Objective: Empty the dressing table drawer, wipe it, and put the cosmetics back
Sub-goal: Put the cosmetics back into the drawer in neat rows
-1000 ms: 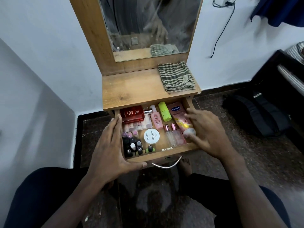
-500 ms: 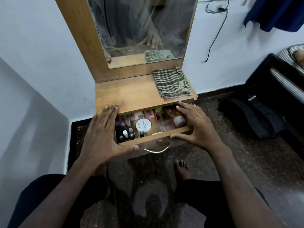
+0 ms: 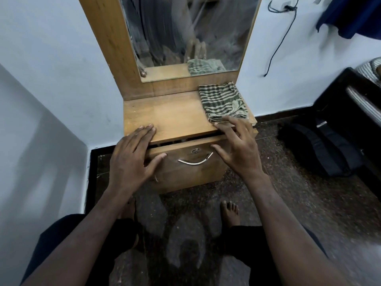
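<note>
The wooden drawer (image 3: 185, 172) of the dressing table (image 3: 171, 116) is pushed almost fully in, leaving only a narrow dark gap under the top. Its curved metal handle (image 3: 195, 162) faces me. My left hand (image 3: 132, 159) lies flat with straight fingers on the table's front left edge, thumb against the drawer front. My right hand (image 3: 239, 149) is spread over the drawer's top right edge, fingertips near the folded green checked cloth (image 3: 223, 102). The cosmetics are hidden inside.
A mirror (image 3: 189, 34) rises behind the table top. White walls close in at the left and back. A black backpack (image 3: 317, 149) lies on the dark stone floor at the right, beside dark furniture (image 3: 350, 104). My bare feet (image 3: 229, 213) are below the drawer.
The drawer slid in from wide open, with the cosmetics showing, to almost shut. Both hands moved forward with it to the table's front edge.
</note>
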Demonstrator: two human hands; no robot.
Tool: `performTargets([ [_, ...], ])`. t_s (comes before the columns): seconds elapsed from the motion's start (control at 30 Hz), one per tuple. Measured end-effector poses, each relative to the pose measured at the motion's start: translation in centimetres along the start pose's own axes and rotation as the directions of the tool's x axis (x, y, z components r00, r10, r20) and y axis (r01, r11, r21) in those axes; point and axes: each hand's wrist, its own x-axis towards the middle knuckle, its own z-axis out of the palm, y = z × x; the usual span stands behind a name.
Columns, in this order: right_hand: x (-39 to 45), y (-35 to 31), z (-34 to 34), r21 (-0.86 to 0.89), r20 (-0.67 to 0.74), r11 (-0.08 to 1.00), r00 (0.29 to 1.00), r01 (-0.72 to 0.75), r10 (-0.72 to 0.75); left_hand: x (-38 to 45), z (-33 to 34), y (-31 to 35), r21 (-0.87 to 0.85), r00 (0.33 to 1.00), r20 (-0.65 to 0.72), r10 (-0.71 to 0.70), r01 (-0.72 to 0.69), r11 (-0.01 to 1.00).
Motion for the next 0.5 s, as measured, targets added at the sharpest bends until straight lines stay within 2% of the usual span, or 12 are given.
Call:
performTargets([
  [0.1, 1.0, -0.4, 0.6, -0.051, -0.068, 0.998, 0.997, -0.034, 0.031, 0.2, 0.9, -0.2, -0.011, 0.995, -0.098, 0.003, -0.004, 1.0],
  [0.23, 2.0, -0.8, 1.5, -0.04, -0.092, 0.997, 0.994, -0.067, 0.063, 0.7, 1.6, -0.3, -0.011, 0.983, -0.182, 0.001, -0.003, 1.0],
  [0.37, 2.4, -0.8, 2.1, -0.033, -0.082, 0.997, 0.994, -0.071, 0.068, 0.8, 2.2, -0.2, 0.037, 0.972, -0.235, 0.022, -0.014, 0.999],
  [0.5, 2.3, -0.8, 2.2, -0.018, -0.08, 0.996, 0.993, -0.083, 0.081, 0.5, 2.5, 0.2, 0.073, 0.976, -0.218, -0.003, 0.019, 0.997],
])
